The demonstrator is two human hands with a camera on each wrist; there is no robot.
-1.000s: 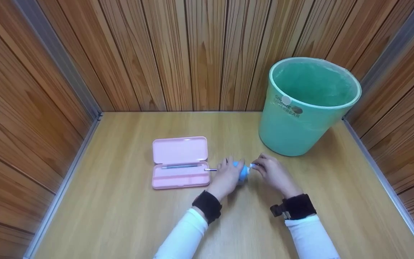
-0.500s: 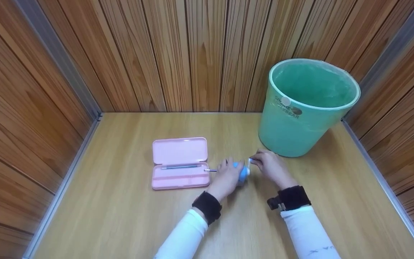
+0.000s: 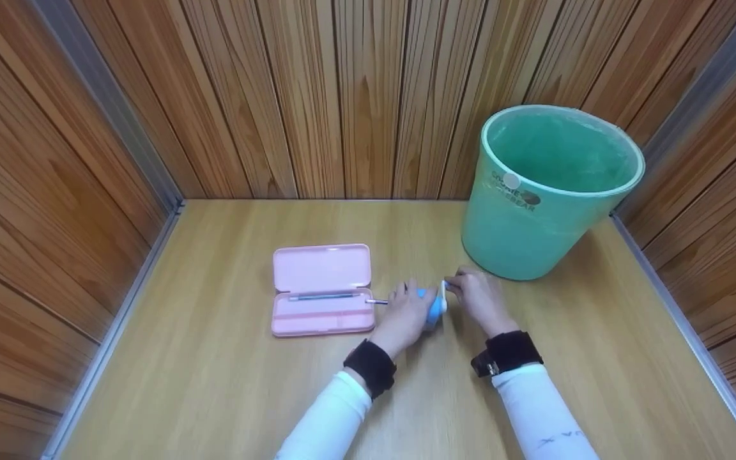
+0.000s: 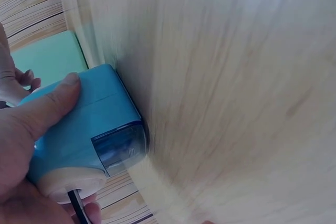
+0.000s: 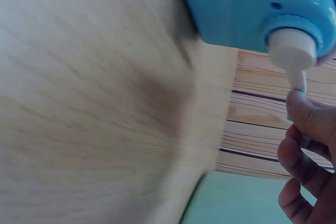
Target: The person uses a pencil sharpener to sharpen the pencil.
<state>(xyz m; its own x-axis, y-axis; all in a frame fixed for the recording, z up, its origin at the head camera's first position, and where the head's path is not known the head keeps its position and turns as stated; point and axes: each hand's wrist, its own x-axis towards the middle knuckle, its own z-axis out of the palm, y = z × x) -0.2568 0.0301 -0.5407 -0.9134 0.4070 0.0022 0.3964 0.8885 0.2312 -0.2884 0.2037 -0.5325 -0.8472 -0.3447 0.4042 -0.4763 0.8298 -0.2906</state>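
Note:
My left hand [image 3: 403, 316] grips a blue crank pencil sharpener [image 4: 86, 119] standing on the table, thumb over its top. Out of the sharpener's pale round front sticks a dark pencil [image 4: 77, 206], pointing left in the head view. On the opposite side, my right hand [image 3: 480, 300] pinches the end of the white crank handle [image 5: 294, 56] between thumb and finger. A clear dark shavings drawer [image 4: 121, 145] shows low on the sharpener. The pencil's far end reaches over the right edge of an open pink pencil case [image 3: 323, 324].
Another pencil [image 3: 323, 296] lies in the case's upper compartment. A green waste bin [image 3: 521, 236] with a clear liner stands at the back right, just behind my right hand. Wood-panelled walls [image 3: 368, 96] enclose the table [image 3: 214, 383] at the back and sides.
My right hand has turned the crank, whose arm now points up and away in the head view. That forearm has shifted slightly left. The left hand and sharpener stay put.

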